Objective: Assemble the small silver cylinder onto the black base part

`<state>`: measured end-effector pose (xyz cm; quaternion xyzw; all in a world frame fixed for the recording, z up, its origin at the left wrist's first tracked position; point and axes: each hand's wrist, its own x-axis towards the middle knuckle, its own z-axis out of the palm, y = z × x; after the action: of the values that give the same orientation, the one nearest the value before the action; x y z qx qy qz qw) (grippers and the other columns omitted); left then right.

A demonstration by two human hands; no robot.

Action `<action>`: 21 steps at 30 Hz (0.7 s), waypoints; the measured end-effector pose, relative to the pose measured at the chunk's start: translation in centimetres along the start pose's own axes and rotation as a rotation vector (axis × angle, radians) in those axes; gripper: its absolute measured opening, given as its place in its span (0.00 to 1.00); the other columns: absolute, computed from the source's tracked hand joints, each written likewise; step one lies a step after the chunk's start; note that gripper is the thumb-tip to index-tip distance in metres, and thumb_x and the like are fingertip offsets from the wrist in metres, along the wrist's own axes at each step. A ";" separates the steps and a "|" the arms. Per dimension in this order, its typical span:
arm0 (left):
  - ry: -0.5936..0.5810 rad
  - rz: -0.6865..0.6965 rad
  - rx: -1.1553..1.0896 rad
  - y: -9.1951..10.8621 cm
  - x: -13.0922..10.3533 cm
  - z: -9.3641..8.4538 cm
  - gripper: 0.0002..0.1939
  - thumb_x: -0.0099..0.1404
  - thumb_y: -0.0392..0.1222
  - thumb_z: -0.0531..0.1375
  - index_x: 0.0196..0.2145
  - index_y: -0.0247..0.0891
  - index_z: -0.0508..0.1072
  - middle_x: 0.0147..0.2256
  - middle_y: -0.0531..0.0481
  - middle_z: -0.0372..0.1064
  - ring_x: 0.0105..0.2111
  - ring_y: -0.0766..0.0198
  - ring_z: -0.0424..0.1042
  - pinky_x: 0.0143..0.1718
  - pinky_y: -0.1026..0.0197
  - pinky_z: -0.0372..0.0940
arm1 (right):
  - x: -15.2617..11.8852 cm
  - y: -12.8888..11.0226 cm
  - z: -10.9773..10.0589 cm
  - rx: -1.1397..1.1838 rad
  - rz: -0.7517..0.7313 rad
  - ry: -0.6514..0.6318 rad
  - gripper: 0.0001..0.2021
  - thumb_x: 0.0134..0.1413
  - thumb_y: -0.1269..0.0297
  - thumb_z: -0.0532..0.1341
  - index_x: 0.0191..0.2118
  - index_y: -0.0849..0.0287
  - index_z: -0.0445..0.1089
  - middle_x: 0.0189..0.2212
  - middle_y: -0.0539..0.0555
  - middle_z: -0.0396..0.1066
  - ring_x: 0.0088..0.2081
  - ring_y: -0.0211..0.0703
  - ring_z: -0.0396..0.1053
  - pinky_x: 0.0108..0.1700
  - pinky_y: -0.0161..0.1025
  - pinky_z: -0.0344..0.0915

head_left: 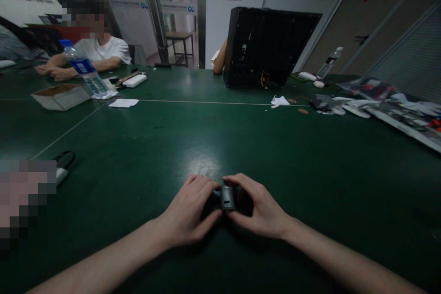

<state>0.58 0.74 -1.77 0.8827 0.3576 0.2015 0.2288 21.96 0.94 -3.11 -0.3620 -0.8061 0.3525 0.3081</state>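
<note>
A small metal cylinder with a dark slot in its side, which looks like a small electric motor (pixel 227 198), is between my two hands just above or on the green table (pixel 165 147). From the left, my left hand (pixel 193 209) grips it with thumb and fingertips. Opposite it, my right hand (pixel 260 206) pinches the motor from the right, fingers at the far end and thumb at the near end. The palms are hollow and shaded. Whether the motor rests on the table, I cannot tell.
A large black case (pixel 268 48) stands at the back, partly hiding a person. Another person (pixel 103 50) sits back left, near a bottle (pixel 84 71) and an open box (pixel 60 96). Gloves and parts (pixel 344 105) lie at right, by another bottle (pixel 330 63). A blurred-out patch covers the left edge.
</note>
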 end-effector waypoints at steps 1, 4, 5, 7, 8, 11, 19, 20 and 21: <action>0.007 -0.002 -0.001 0.0 0.0 0.0 0.19 0.60 0.37 0.57 0.49 0.37 0.61 0.44 0.43 0.67 0.43 0.54 0.65 0.48 0.48 0.59 | 0.0 0.0 0.0 0.003 0.002 -0.001 0.27 0.46 0.69 0.63 0.54 0.56 0.58 0.44 0.55 0.65 0.40 0.42 0.66 0.38 0.37 0.66; 0.011 0.000 -0.003 0.0 0.0 0.0 0.18 0.60 0.37 0.56 0.49 0.38 0.61 0.44 0.43 0.67 0.43 0.54 0.65 0.47 0.48 0.59 | 0.0 0.0 0.0 0.016 0.015 -0.003 0.27 0.46 0.69 0.63 0.54 0.56 0.58 0.44 0.55 0.65 0.41 0.42 0.66 0.38 0.37 0.66; 0.006 0.004 -0.004 0.0 0.0 -0.1 0.18 0.60 0.37 0.56 0.49 0.37 0.61 0.44 0.43 0.67 0.43 0.54 0.65 0.47 0.48 0.59 | 0.0 0.1 0.0 0.020 0.022 -0.003 0.28 0.46 0.69 0.63 0.55 0.56 0.58 0.44 0.55 0.65 0.40 0.42 0.66 0.38 0.37 0.67; 0.010 0.009 -0.007 0.0 0.0 -0.1 0.18 0.60 0.37 0.56 0.49 0.37 0.61 0.44 0.43 0.67 0.43 0.54 0.65 0.47 0.48 0.59 | -0.1 0.3 0.1 0.030 0.038 0.002 0.28 0.47 0.67 0.64 0.55 0.56 0.58 0.45 0.56 0.65 0.41 0.42 0.66 0.38 0.38 0.67; 0.019 0.011 -0.010 0.0 0.0 -0.1 0.18 0.60 0.37 0.56 0.49 0.37 0.61 0.44 0.43 0.67 0.43 0.54 0.65 0.47 0.48 0.59 | -0.1 0.4 0.1 0.035 0.046 0.005 0.29 0.47 0.66 0.64 0.56 0.56 0.58 0.46 0.56 0.65 0.41 0.42 0.66 0.39 0.38 0.67; 0.046 0.010 -0.017 0.1 0.0 -0.1 0.18 0.59 0.36 0.56 0.48 0.37 0.61 0.44 0.43 0.66 0.43 0.55 0.64 0.47 0.48 0.59 | -0.2 0.6 0.3 0.056 0.072 0.009 0.30 0.47 0.65 0.65 0.57 0.56 0.57 0.48 0.57 0.65 0.41 0.43 0.67 0.40 0.39 0.68; 0.056 0.004 -0.036 0.1 -0.1 -0.1 0.17 0.61 0.37 0.55 0.48 0.37 0.61 0.44 0.43 0.66 0.43 0.54 0.64 0.46 0.49 0.60 | -0.3 0.5 0.3 0.071 0.086 0.008 0.29 0.46 0.65 0.65 0.56 0.56 0.58 0.47 0.57 0.66 0.40 0.42 0.68 0.39 0.39 0.68; 0.060 0.004 -0.037 0.1 -0.1 -0.1 0.17 0.61 0.37 0.55 0.48 0.37 0.61 0.44 0.43 0.66 0.43 0.54 0.64 0.46 0.49 0.60 | -0.3 0.5 0.2 0.068 0.080 0.010 0.29 0.46 0.66 0.65 0.55 0.56 0.58 0.47 0.57 0.65 0.40 0.42 0.68 0.39 0.39 0.68; 0.054 0.009 -0.035 0.1 -0.1 -0.1 0.17 0.61 0.38 0.55 0.48 0.37 0.61 0.44 0.43 0.66 0.43 0.55 0.64 0.47 0.49 0.60 | -0.3 0.5 0.2 0.066 0.075 0.010 0.29 0.46 0.66 0.65 0.55 0.56 0.58 0.47 0.57 0.65 0.40 0.42 0.68 0.39 0.39 0.68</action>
<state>0.54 0.66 -1.71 0.8744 0.3560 0.2327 0.2336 22.10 0.86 -3.67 -0.3834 -0.7784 0.3882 0.3104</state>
